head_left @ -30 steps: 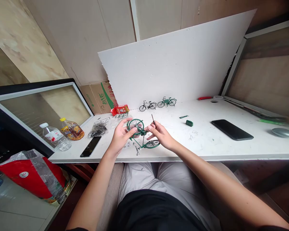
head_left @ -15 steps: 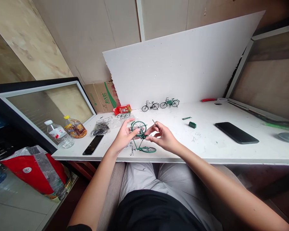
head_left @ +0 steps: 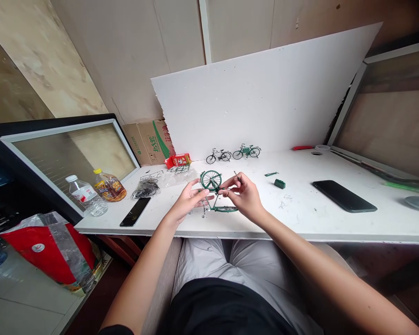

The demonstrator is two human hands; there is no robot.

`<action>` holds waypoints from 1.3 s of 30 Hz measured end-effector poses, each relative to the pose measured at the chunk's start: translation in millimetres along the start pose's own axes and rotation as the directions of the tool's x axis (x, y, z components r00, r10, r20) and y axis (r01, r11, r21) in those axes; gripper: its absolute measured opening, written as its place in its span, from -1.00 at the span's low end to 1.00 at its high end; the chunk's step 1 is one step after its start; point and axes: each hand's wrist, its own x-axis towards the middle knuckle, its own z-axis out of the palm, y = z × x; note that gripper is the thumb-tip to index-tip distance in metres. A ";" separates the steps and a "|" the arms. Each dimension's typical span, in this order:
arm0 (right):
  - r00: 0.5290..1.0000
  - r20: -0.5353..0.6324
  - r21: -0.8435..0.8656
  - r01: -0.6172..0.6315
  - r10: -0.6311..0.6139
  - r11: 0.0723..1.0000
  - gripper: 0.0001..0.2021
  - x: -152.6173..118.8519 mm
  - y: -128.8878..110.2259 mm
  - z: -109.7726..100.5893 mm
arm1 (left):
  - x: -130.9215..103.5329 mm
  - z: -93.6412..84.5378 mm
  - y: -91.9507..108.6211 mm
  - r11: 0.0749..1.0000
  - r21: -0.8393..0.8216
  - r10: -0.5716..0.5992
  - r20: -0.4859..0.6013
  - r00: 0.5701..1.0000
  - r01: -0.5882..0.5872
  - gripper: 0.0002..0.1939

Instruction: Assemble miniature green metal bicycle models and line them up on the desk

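Observation:
A green model bicycle (head_left: 211,180) is held tilted above the near part of the white table, one wheel up and the other down toward me. My left hand (head_left: 191,199) grips its frame from the left between thumb and fingers. My right hand (head_left: 244,191) is closed, its thumb and fingertips pinching the bicycle near the middle. A thin dark rod (head_left: 236,176) sticks up from between the fingers of that hand; its lower end is hidden. Silvery handlebars (head_left: 204,210) show below my left fingers.
Two finished-looking model bicycles, one black (head_left: 218,156) and one green (head_left: 246,151), stand by the white board (head_left: 265,93). A green block (head_left: 279,184) and a small green strip (head_left: 271,174) lie right. Phones (head_left: 344,196), bottles (head_left: 110,185) and bagged black parts (head_left: 145,188) are around.
Both hands have shifted slightly right with the bicycle, and it has turned a little. My left fingers have moved from the upper wheel down to the frame.

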 end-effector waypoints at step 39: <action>0.974 0.056 -0.355 0.224 -0.218 0.908 -0.75 -4.5 29.1 -4.3 | 24.6 9.8 -45.5 0.932 -0.347 -0.142 -0.080 0.987 0.106 -0.45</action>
